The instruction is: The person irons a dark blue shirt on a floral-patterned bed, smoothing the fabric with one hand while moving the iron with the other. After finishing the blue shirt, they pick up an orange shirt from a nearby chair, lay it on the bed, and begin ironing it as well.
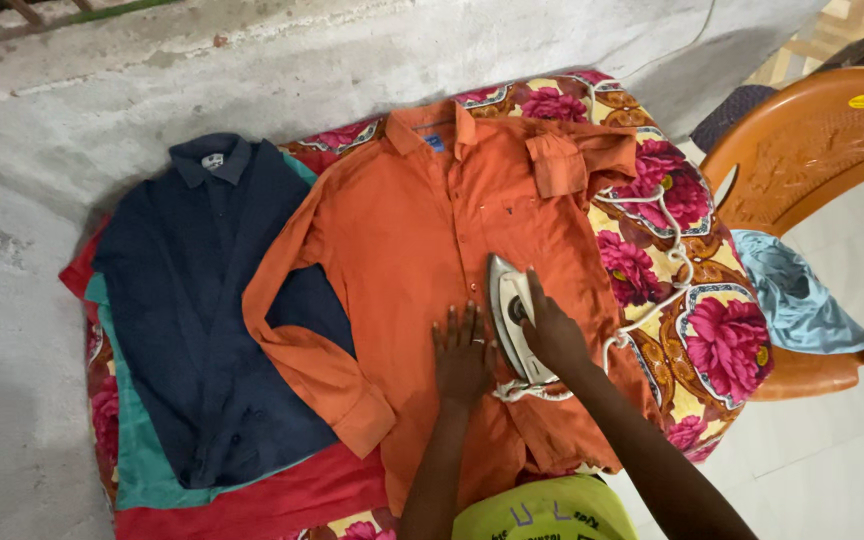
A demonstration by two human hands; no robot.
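Observation:
An orange long-sleeved shirt [422,230] lies spread, front up, on a flowered blanket [722,340]. My left hand [462,350] rests flat on the shirt's lower front, fingers spread. Just to its right, my right hand [552,330] grips the handle of a white electric iron [508,300], whose tip points toward the collar. The iron's white cord [667,235] loops over the blanket to the right.
A dark navy shirt [207,300] lies left of the orange one, atop teal and red cloths [137,450]. An orange plastic chair [812,150] with a light blue cloth [797,300] on its seat stands at the right. Rough grey concrete floor [32,200] surrounds the blanket.

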